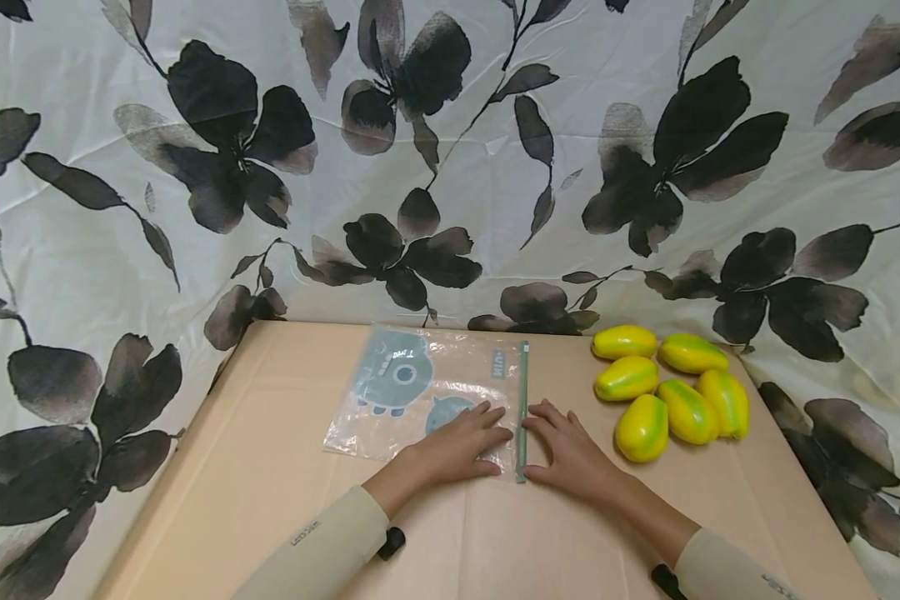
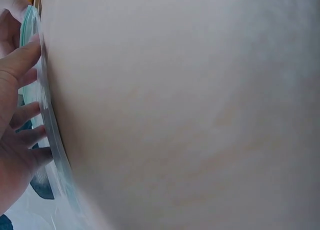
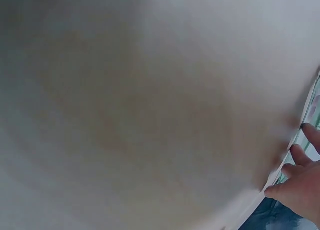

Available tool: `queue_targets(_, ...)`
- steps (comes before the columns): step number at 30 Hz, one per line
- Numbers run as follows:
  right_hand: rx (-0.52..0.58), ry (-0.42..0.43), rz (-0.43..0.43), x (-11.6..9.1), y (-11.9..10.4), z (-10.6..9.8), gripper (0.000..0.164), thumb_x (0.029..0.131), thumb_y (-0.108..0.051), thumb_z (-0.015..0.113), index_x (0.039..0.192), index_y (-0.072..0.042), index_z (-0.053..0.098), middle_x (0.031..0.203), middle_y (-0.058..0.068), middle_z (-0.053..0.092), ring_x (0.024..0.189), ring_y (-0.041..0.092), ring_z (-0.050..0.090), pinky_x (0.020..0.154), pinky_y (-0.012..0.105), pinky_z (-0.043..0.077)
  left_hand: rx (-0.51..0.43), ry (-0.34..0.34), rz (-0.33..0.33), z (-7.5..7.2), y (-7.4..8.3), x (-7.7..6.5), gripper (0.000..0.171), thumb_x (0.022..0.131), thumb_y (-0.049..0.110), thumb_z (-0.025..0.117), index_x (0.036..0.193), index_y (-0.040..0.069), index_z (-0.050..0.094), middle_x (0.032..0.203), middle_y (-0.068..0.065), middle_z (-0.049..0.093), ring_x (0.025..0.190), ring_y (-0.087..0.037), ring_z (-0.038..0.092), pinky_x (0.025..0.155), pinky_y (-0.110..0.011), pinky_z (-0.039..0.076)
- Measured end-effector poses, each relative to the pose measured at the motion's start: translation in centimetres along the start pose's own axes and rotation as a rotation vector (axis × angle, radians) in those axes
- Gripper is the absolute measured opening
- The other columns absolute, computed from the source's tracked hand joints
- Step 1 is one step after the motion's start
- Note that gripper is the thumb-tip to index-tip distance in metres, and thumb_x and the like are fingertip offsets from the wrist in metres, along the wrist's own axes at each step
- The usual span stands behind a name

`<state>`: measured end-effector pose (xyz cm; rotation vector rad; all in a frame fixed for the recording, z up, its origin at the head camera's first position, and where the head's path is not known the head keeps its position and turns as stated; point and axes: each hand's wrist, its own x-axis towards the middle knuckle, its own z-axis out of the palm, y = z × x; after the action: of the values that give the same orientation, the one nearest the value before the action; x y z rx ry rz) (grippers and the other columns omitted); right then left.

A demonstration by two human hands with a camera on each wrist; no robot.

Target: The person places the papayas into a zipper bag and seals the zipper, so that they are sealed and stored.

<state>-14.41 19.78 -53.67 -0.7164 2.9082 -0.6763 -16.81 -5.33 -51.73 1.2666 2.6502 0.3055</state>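
A clear zip bag printed with blue-grey cartoon figures lies flat on the cardboard, its green zip strip along the right side. My left hand rests on the bag close to that strip, fingers spread; the left wrist view shows its fingertips touching the plastic. On the other side, my right hand touches the strip with its fingertips, fingers loosely bent. In the right wrist view only part of the right hand shows, at the lower right edge.
Several yellow-green, mango-like fruits lie grouped right of the bag, beyond my right hand. The cardboard sheet covers the work surface. A white cloth with dark flowers hangs behind and at both sides.
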Motion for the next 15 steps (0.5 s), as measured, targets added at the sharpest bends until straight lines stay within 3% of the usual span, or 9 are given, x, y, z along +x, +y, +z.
queue_targets(15, 0.003, -0.069, 0.046, 0.38, 0.52, -0.07, 0.093, 0.078, -0.066, 0.078, 0.15, -0.015, 0.051, 0.163, 0.011, 0.038, 0.155, 0.039, 0.029, 0.119, 0.074, 0.018, 0.016, 0.016, -0.003, -0.02, -0.02, -0.08, 0.06, 0.096, 0.048, 0.068, 0.148, 0.02, 0.056, 0.164, -0.013, 0.041, 0.154, -0.038, 0.032, 0.124, -0.05, 0.033)
